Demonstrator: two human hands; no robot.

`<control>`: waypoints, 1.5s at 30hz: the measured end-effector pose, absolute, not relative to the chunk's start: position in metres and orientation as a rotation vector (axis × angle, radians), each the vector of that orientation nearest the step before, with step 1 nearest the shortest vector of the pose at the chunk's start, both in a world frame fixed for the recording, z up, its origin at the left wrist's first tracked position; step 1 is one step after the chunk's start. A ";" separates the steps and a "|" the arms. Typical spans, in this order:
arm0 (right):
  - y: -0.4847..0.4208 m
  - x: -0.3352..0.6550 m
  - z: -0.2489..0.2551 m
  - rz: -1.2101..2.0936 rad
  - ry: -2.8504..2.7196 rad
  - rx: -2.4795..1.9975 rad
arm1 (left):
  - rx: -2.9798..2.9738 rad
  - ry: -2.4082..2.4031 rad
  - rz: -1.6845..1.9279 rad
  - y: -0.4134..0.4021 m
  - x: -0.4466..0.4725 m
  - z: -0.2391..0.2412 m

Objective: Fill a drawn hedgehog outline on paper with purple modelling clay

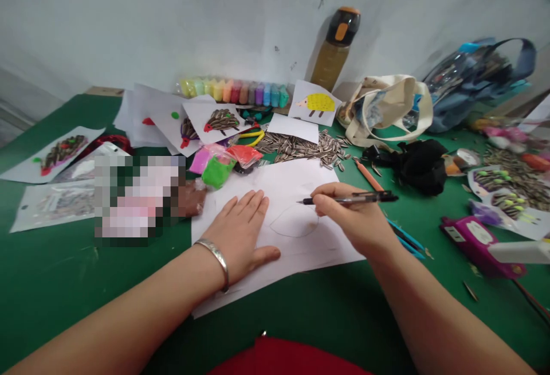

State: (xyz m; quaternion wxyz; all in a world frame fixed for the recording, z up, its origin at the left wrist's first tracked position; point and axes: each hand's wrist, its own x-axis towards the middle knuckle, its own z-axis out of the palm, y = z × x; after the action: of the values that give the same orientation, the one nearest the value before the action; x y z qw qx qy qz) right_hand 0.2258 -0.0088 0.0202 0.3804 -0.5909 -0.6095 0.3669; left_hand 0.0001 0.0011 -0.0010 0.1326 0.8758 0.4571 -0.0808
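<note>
My left hand (pixel 240 229) lies flat with its fingers out on a sheet of white paper (pixel 234 289), a silver bangle at the wrist. A thin leaf-shaped outline (pixel 295 236) is drawn in the middle of the sheet. Over the right part of the paper, my right hand (pixel 350 214) grips a black pen (pixel 356 198), held nearly level. Its tip points left, close above the outline; whether it touches the paper I cannot tell. Packets of pink, green and red clay (pixel 219 171) sit at the sheet's upper left corner.
Sunflower seeds (pixel 296 148) are heaped behind the paper, near a row of coloured clay (pixel 240 93) and hedgehog pictures (pixel 315 102). A bottle (pixel 335 48) leans by the wall. To the right are a cloth bag (pixel 387 108), blue tools (pixel 406 237) and a purple device (pixel 481 249).
</note>
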 end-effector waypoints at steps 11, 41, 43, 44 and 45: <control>-0.032 0.175 0.002 0.854 -1.805 -1.509 | 2.543 1.303 -0.140 -0.002 -0.003 -0.005; -0.031 0.175 -0.006 0.809 -1.911 -1.477 | 2.534 1.299 -0.115 -0.002 -0.003 -0.007; -0.031 0.175 -0.007 0.815 -1.921 -1.457 | 2.533 1.307 -0.130 -0.003 -0.003 -0.007; -0.031 0.175 -0.007 0.817 -1.924 -1.446 | 2.534 1.311 -0.141 -0.003 -0.003 -0.006; -0.031 0.175 -0.006 0.820 -1.925 -1.438 | 2.535 1.313 -0.149 -0.003 -0.003 -0.006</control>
State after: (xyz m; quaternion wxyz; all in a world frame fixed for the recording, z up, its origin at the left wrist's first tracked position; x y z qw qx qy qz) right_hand 0.1753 -0.0307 -0.0064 0.2966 -0.5409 -0.7241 0.3086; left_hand -0.0030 -0.0027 -0.0060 0.1411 0.8779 0.4547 -0.0518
